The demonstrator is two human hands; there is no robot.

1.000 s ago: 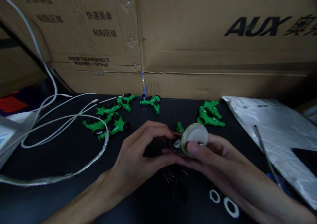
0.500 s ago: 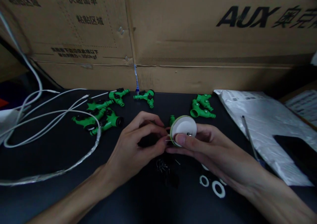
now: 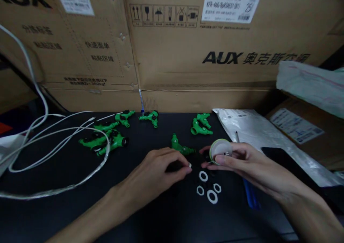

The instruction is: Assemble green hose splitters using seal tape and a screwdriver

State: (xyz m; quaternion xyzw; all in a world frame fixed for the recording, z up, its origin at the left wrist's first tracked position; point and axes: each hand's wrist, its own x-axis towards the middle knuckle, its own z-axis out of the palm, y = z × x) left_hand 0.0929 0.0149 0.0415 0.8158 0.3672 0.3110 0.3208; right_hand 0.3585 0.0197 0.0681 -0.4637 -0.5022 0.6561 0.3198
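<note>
My right hand (image 3: 243,160) is closed around a round white spool-like disc (image 3: 219,149) with a yellow-green rim, its thumb pressed on the flat face. My left hand (image 3: 169,166) pinches a small white piece (image 3: 190,165) between thumb and forefinger; its kind is too small to tell. Just beyond the left fingers lies a green plastic hose splitter body (image 3: 182,148). Between and below the hands, several white rings lie on the black table, among them a larger washer (image 3: 212,196) and a toothed ring (image 3: 217,188).
More green splitters with black parts (image 3: 114,141) lie at the left beside looped white cables (image 3: 106,157). Two green bodies (image 3: 200,126) lie farther back. A blue-handled screwdriver (image 3: 249,193), a white plastic mailer (image 3: 242,121) and a black phone-like slab (image 3: 285,160) are at right. Large cardboard boxes (image 3: 172,56) stand behind.
My hands have moved apart, the right one going rightward with the disc. The green body and the white rings between them now show more fully. The camera view has shifted.
</note>
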